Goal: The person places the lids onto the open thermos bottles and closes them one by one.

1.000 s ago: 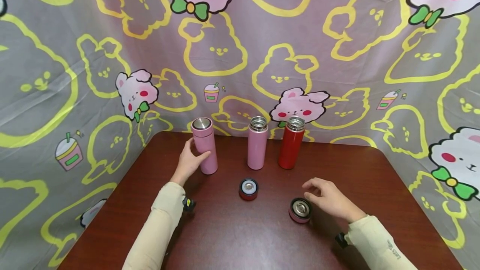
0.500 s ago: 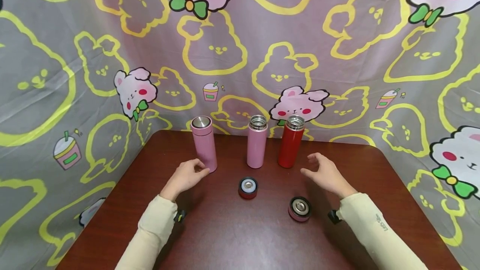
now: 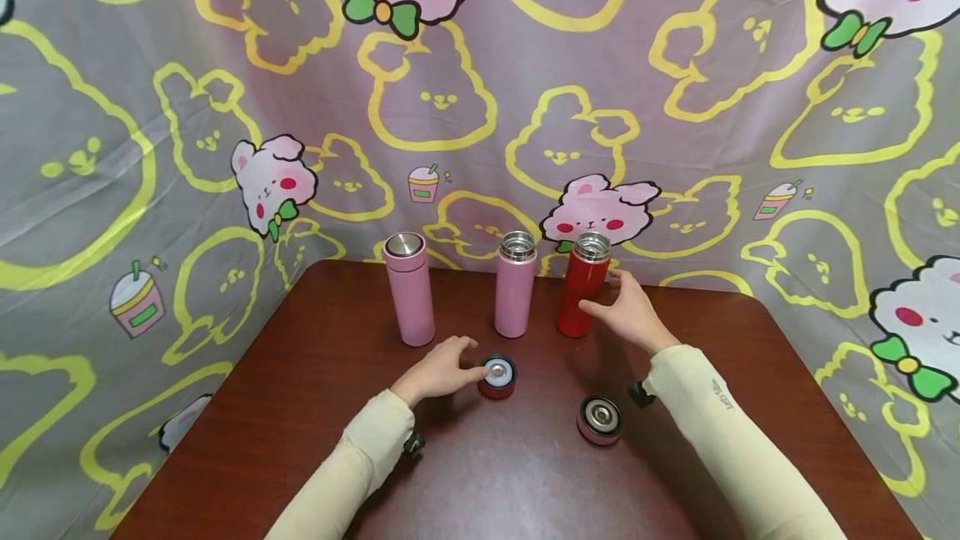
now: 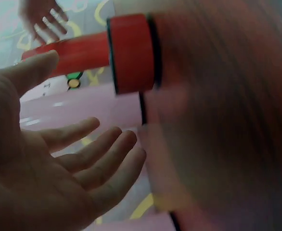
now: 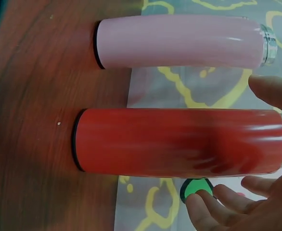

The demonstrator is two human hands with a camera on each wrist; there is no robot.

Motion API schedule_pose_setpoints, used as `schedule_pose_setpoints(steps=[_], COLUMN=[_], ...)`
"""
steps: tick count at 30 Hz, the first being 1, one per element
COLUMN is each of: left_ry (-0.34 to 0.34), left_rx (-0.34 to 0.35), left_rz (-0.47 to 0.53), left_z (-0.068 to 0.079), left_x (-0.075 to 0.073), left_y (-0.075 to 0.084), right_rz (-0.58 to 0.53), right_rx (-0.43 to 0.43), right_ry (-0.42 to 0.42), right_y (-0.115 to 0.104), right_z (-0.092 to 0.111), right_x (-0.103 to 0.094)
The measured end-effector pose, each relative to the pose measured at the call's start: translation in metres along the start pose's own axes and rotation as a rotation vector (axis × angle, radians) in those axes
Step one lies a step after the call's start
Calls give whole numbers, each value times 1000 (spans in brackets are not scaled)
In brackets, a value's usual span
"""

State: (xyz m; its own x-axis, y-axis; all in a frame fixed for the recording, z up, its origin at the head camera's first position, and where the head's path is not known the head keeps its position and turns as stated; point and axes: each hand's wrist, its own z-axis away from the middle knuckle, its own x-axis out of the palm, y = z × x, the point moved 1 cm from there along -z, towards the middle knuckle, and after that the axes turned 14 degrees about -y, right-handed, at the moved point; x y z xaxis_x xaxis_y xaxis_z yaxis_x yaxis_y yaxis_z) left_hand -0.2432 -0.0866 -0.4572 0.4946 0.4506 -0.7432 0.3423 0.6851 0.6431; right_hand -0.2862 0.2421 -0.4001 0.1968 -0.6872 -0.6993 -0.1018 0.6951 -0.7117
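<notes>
My left hand (image 3: pixel 444 370) is spread beside the red lid (image 3: pixel 497 378), which lies upside down on the table. The left wrist view shows the lid (image 4: pixel 131 54) in front of the thumb and extended fingers, with a gap between. Close to the open-topped red thermos bottle (image 3: pixel 579 290) is my right hand (image 3: pixel 630 312). Its thumb and fingers stand on either side of the red bottle (image 5: pixel 179 141) in the right wrist view; whether they touch it I cannot tell. An uncapped pink bottle (image 3: pixel 513 294) stands upright left of the red one.
A capped pink bottle (image 3: pixel 412 298) stands at the back left. Toward the front right lies an upturned pink lid (image 3: pixel 599 421). The brown table (image 3: pixel 480 473) meets a patterned cloth (image 3: pixel 450 107) behind and at both sides.
My left hand has let go of the capped pink bottle and moved right to the red lid. My right hand has risen from beside the pink lid to the red bottle.
</notes>
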Motion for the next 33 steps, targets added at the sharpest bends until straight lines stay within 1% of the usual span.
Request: schedule_pose_setpoints(steps=[4,6,8,13,16,18,22,25,28,33], left_ry=[-57,-76,-97,-143,-148,-144,-139,-134,-130,-127], left_rx=[26,27,15,-29,-42,-36,-24,-17,-13,-30], left_rz=[13,11,-2,-73,-127,-156,-211,-234,-257,-307], left_z=[-11,-15,-18,-25,-28,-29,-31,-31,-31,-32], left_x=[9,12,15,23,27,28,29,30,30,32], left_y=[5,8,11,15,16,17,19,21,24,27], right_rz=[-54,-87,-108,-160,-202,-217,-210,-207,-217,-220], right_rx=[3,11,18,21,16,19,32,33,16,-26], right_ry=[-4,-7,-2,19,25,30,31,30,32,27], right_y=[-2,-2,-3,-4,-2,-1,0,1,1,1], right_z=[-7,-10,-13,-23,-30,-33,-39,-41,-42,-44], right_x=[0,0,0,-1,-1,-1,1,1,2,4])
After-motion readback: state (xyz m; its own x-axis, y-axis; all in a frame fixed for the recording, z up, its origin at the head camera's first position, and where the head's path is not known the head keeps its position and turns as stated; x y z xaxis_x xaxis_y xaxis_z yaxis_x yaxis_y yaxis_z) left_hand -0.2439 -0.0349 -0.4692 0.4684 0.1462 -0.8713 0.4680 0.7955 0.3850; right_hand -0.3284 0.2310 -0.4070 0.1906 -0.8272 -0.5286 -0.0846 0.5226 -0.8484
